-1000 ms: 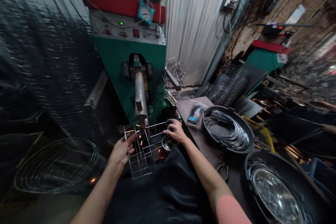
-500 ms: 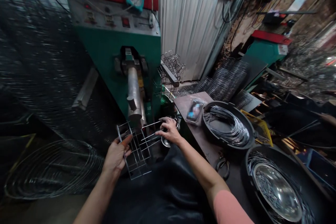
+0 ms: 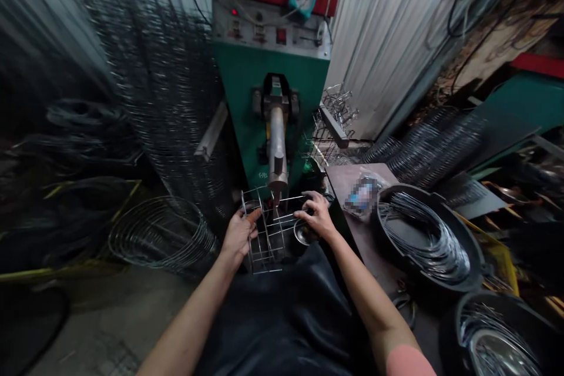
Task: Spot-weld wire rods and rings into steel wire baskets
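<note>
A small wire rack [image 3: 267,235] of crossed metal rods is held low in front of the green machine [image 3: 273,59]. My left hand [image 3: 240,235] grips the rack's left side, thumb across the wires. My right hand [image 3: 316,214] has its fingers curled round the ends of the rods that stick out to the right. Part of the rack lies under the tip of the machine's metal arm [image 3: 277,141]; whether they touch cannot be made out. Beneath my right hand is a shiny metal bowl [image 3: 304,233].
Tall stacks of wire pieces [image 3: 158,82] stand left of the machine, with wire rings [image 3: 158,235] below. On the right, a table [image 3: 348,176] bears a plastic-wrapped item and a black pan [image 3: 383,229] of wire rings. A second pan [image 3: 449,329] holds a metal bowl.
The view has swung left, so the machine, hands and rack appear further right. Both hands keep their hold on the rack, which sits about the same below the machine's arm.
</note>
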Tool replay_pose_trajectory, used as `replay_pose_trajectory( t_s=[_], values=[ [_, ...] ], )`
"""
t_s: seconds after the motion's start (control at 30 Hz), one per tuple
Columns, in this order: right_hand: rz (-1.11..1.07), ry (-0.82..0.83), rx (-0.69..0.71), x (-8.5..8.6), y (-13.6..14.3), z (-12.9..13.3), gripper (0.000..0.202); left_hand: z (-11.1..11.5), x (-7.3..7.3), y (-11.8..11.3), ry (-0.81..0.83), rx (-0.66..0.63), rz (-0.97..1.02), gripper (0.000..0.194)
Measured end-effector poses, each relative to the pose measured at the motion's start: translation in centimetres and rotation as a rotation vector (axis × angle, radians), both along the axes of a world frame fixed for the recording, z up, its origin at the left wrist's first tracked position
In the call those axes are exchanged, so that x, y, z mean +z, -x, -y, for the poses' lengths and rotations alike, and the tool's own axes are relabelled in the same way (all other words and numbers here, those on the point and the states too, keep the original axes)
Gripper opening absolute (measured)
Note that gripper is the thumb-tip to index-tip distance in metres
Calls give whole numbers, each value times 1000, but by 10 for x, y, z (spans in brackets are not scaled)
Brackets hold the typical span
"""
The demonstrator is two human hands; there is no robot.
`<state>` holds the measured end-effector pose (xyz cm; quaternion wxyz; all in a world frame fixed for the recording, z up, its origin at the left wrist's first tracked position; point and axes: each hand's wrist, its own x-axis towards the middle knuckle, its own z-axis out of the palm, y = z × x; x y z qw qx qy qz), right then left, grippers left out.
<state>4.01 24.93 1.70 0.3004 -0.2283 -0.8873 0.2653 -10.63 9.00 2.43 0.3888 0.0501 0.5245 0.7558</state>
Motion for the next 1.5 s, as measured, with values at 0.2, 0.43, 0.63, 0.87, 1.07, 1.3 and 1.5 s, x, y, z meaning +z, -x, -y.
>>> replay_pose_trajectory(
  t_s=[0.2, 0.43, 0.63, 0.87, 1.07, 1.3, 1.5],
  values=[
    [13, 26, 34, 2, 0, -8, 32, 0, -1, 3, -13, -2, 12, 51],
    [20, 22, 36, 2, 0, -15, 32, 0, -1, 3, -36, -19, 23, 53],
    [24, 10, 28, 6, 1, -16, 32, 0, 2, 5, -30, -28, 19, 57],
    [38, 0, 22, 5, 5, -21, 32, -4, 2, 9, -52, -28, 48, 57],
    [15, 5, 24, 7, 12, -26, 32, -12, -1, 18, -68, -33, 63, 54],
    [17, 23, -4, 5, 18, -31, 33, -19, -4, 26, -36, -35, 97, 48],
    [57, 54, -9, 2, 17, -31, 33, -21, -7, 29, -7, -43, 87, 48]
  ],
)
